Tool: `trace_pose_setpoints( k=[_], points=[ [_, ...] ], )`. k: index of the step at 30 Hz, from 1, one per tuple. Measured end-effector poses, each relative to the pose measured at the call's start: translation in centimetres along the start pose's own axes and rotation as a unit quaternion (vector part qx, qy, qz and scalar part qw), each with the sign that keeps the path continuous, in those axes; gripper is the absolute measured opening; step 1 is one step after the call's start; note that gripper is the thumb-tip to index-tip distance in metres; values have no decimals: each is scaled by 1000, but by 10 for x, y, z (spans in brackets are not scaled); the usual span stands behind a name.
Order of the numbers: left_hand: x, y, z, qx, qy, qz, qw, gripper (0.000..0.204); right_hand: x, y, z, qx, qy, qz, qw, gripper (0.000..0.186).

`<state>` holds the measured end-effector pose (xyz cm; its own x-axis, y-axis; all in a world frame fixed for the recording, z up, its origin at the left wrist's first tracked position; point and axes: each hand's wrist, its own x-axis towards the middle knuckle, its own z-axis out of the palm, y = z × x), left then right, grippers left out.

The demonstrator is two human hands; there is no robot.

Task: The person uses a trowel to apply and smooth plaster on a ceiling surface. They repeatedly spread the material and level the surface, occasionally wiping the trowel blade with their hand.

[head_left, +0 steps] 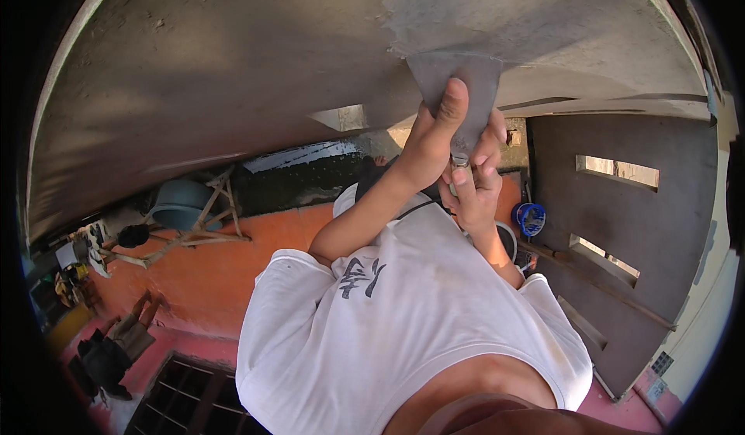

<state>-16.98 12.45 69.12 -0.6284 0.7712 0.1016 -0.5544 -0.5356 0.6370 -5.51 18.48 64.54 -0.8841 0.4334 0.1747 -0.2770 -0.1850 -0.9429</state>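
Head view — left fingers (452,109) and right fingers (464,181) hold a scraper (476,93).

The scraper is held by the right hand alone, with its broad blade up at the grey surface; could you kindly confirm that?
Not quite: the head view shows the left hand holding the scraper too, its thumb over the blade. The right hand does hold it, and the broad blade is up at the grey surface.

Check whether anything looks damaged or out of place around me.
The wall looks uneven: a pale, blotchy patch beyond the scraper contrasts with the darker surface to its left. Otherwise, nothing clearly stands out.
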Motion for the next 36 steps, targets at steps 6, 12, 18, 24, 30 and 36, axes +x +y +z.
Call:
trace_pose_setpoints(
  k=[6, 12, 18, 24, 30, 36],
  points=[
    [0, 5, 2, 21, 17, -5, 1000, 77, -1, -1, 15, 39, 55, 6, 998, 12],
    [0, 2, 5, 43, 47, -7, 998, 76, -3, -4, 2, 58, 1, 77, 995, 17],
    [-4, 6, 8, 33, 70, -13, 997, 73, -2, -11, 6, 74, 1, 110, 991, 20],
    [-1, 19, 6, 50, 48, 39, 997, 69, 12, -10, 12, 117, -55, 98, 987, 22],
    [-2, 13, 5, 95, 79, 25, 992, 72, 5, -5, 15, 82, -10, 90, 993, 29],
    [2, 23, 5, 116, 62, 45, 990, 75, 12, -7, 19, 90, -23, 74, 993, 29]
  ],
)
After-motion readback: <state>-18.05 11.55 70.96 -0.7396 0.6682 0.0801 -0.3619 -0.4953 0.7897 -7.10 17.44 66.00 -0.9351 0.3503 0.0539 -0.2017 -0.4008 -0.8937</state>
